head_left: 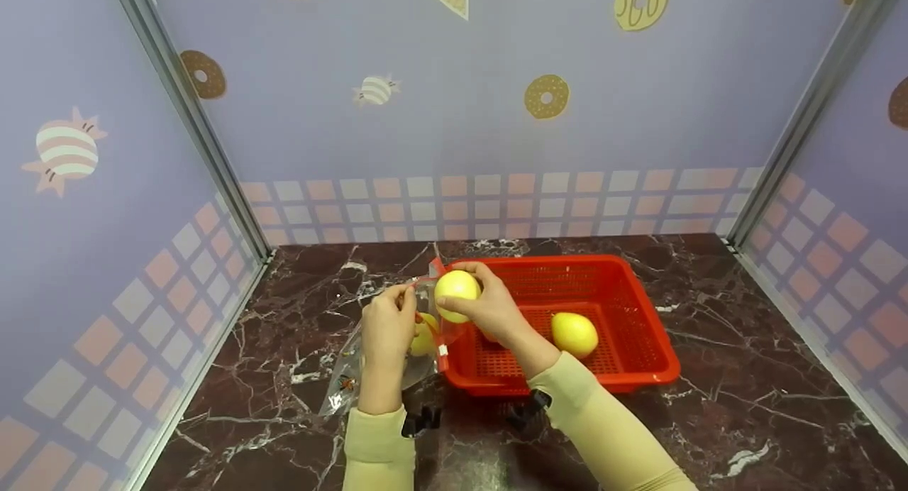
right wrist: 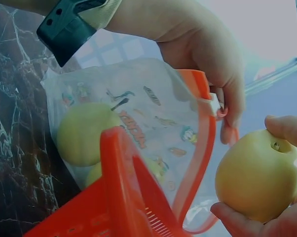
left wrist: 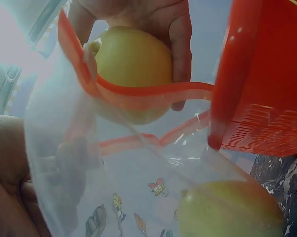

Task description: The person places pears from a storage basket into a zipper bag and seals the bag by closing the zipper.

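My right hand point(head_left: 489, 306) grips a yellow pear-like fruit point(head_left: 457, 288) point(right wrist: 257, 174) point(left wrist: 131, 64) just above the mouth of a clear zip bag point(head_left: 369, 363) point(right wrist: 138, 123) point(left wrist: 138, 187) with an orange-red seal strip point(right wrist: 205, 148). My left hand point(head_left: 389, 328) point(right wrist: 207, 49) pinches the bag's upper edge and holds it up beside the red basket's left end. Inside the bag lies at least one yellow fruit point(right wrist: 84, 133) point(left wrist: 230, 210). Another yellow fruit point(head_left: 574, 333) rests in the red basket point(head_left: 638, 321).
The basket stands on a dark marbled tabletop point(head_left: 745, 377). Lilac walls with doughnut and sweet prints point(head_left: 546, 97) close in the left, back and right. The basket's corner point(right wrist: 119, 197) point(left wrist: 267, 74) lies close against the bag.
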